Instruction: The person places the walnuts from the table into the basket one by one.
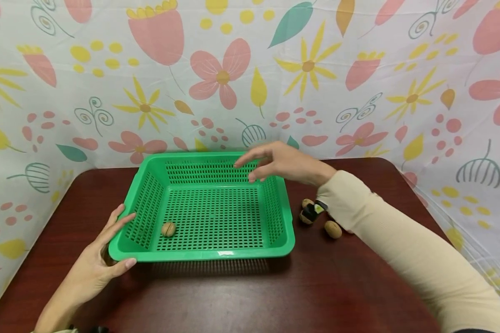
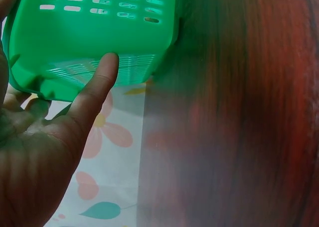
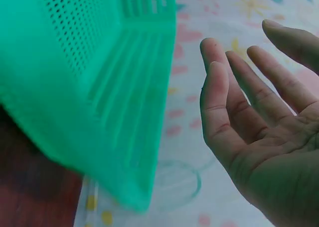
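A green perforated plastic basket (image 1: 216, 254) lies on the table with one walnut (image 1: 168, 229) on its floor near the front left. My left hand (image 1: 85, 268) grips the basket's near left corner, thumb on the front rim and fingers along the left rim. In the left wrist view, one straight digit (image 2: 94, 87) lies along the basket's outer wall (image 2: 89, 33). Over the basket's back right rim, my right hand (image 1: 281, 162) hovers with loosely bent, spread fingers. It holds nothing, and in the right wrist view its palm (image 3: 279, 142) faces the basket wall (image 3: 124, 97).
Several walnuts (image 1: 333, 229) lie on the table to the right of the basket, partly hidden by my right sleeve (image 1: 383, 231) and a small black device at the wrist. Behind the dark red wooden table (image 1: 233, 300) hangs a flower-patterned cloth (image 1: 241, 120).
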Action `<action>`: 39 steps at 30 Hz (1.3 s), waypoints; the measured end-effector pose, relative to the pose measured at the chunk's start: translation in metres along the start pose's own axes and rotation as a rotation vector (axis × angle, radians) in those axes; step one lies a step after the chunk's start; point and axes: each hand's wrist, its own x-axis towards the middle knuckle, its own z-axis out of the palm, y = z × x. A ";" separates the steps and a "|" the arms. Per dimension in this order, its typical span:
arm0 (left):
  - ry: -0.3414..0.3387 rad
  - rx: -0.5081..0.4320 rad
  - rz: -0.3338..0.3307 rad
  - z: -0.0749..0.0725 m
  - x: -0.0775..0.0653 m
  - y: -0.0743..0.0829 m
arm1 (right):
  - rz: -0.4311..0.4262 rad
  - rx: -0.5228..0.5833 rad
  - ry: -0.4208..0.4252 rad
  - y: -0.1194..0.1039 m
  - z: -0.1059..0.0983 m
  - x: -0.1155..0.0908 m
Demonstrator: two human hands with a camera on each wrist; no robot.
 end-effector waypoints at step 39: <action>0.018 0.037 0.006 0.002 0.000 0.001 | 0.314 -0.011 0.523 0.166 -0.026 -0.216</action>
